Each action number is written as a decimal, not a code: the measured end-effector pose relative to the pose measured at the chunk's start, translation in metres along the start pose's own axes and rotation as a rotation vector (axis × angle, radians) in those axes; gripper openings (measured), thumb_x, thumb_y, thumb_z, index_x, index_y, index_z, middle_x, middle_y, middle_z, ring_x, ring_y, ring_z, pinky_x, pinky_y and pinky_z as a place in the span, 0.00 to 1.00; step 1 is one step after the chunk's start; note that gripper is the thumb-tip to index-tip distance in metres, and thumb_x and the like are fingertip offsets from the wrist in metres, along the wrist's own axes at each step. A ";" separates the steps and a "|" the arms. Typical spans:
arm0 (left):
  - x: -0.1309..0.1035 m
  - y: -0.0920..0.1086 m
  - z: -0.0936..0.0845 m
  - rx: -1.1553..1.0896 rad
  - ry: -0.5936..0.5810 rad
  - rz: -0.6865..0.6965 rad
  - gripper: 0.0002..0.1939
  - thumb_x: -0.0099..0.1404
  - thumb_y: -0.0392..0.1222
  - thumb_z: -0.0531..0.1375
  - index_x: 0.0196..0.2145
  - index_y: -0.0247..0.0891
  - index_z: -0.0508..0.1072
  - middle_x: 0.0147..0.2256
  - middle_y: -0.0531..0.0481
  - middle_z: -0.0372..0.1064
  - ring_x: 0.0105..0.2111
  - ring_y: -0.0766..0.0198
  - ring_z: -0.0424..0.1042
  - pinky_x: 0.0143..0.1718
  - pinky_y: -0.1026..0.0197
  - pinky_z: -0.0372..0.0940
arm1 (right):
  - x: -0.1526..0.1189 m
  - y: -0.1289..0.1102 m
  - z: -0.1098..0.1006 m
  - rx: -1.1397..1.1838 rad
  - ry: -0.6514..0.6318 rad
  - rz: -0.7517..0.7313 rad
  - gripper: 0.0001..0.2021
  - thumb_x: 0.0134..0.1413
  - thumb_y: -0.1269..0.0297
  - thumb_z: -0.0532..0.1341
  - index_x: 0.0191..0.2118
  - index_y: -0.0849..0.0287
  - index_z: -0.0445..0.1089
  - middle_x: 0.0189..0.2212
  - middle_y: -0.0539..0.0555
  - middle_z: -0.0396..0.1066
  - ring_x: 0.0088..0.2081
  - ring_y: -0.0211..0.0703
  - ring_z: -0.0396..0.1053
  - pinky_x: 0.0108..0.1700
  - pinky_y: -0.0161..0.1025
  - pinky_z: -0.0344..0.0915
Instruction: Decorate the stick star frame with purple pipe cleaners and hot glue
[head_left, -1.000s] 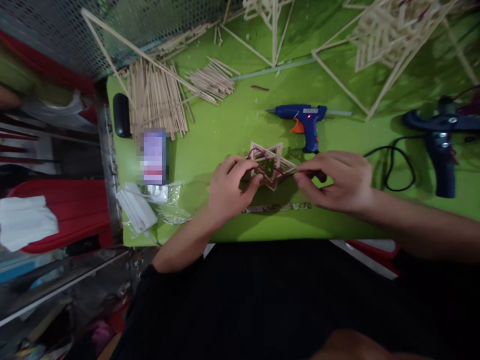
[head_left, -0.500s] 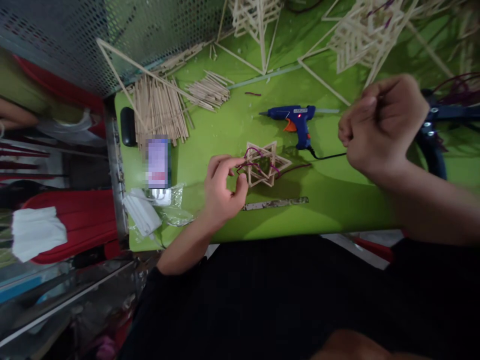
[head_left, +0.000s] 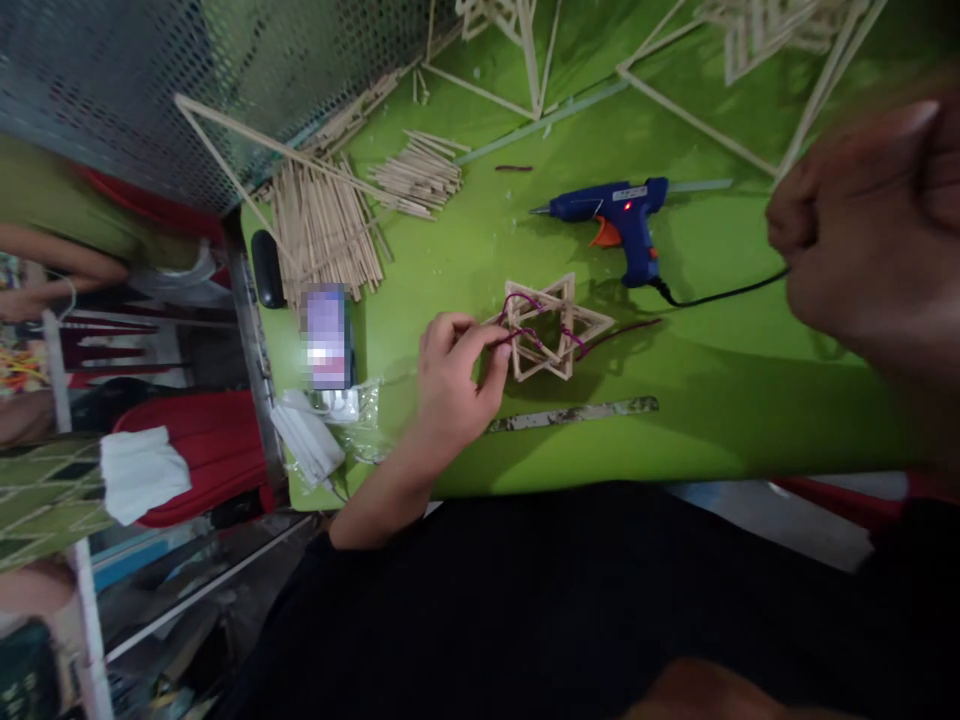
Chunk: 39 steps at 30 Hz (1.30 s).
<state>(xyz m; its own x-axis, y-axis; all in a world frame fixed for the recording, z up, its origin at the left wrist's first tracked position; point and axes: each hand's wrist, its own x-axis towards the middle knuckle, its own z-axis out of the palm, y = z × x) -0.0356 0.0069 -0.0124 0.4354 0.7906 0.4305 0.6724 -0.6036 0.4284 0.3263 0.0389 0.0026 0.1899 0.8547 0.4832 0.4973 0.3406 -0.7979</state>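
A small star frame of light wooden sticks (head_left: 568,308) lies on the green table (head_left: 720,420), with purple wire twisted round parts of it. My left hand (head_left: 465,385) is at the star's left side, thumb and forefinger pinched on the purple wire (head_left: 517,337). My right hand (head_left: 870,220) is raised at the right, slightly blurred, fingers curled into a fist; whatever it may hold is hidden. Between the hands, behind the star, a blue glue gun (head_left: 634,215) with an orange trigger lies on its side. A flat speckled strip (head_left: 577,413) lies in front of the star.
Piles of thin sticks (head_left: 322,220), a phone (head_left: 328,335), a black case (head_left: 267,268) and a white charger block (head_left: 306,435) are on the left. Larger stick frames (head_left: 532,60) stand at the back. Another person's arm (head_left: 67,255) shows at far left.
My right hand has moved right and nearer the camera. My left thumb and forefinger have closed on the wire. The view has shifted, showing more of the left side.
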 end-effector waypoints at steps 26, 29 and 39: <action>0.009 0.017 -0.031 -0.038 -0.288 -0.001 0.05 0.77 0.36 0.63 0.41 0.40 0.79 0.42 0.47 0.88 0.43 0.56 0.85 0.49 0.50 0.76 | -0.031 -0.012 0.009 -0.133 -0.449 -0.489 0.10 0.69 0.67 0.76 0.49 0.54 0.76 0.44 0.56 0.87 0.42 0.53 0.88 0.35 0.45 0.81; 0.009 0.018 -0.030 -0.074 -0.293 -0.040 0.05 0.76 0.38 0.64 0.40 0.40 0.80 0.40 0.48 0.88 0.40 0.56 0.85 0.47 0.50 0.77 | -0.038 -0.015 0.014 -0.105 -0.497 -0.475 0.11 0.71 0.67 0.74 0.54 0.54 0.77 0.55 0.61 0.88 0.50 0.57 0.90 0.47 0.51 0.88; 0.009 0.021 -0.024 -0.425 -0.342 -0.352 0.12 0.76 0.43 0.73 0.53 0.39 0.80 0.44 0.45 0.87 0.40 0.59 0.86 0.43 0.54 0.81 | -0.054 -0.004 0.035 -0.048 -0.424 -0.498 0.17 0.73 0.63 0.74 0.62 0.53 0.78 0.60 0.59 0.88 0.53 0.55 0.91 0.54 0.53 0.91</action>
<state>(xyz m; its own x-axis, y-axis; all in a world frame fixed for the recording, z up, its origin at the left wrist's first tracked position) -0.0321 -0.0011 0.0199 0.4455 0.8944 -0.0406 0.5446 -0.2347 0.8052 0.2840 0.0048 -0.0328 -0.4181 0.6831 0.5988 0.4785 0.7259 -0.4941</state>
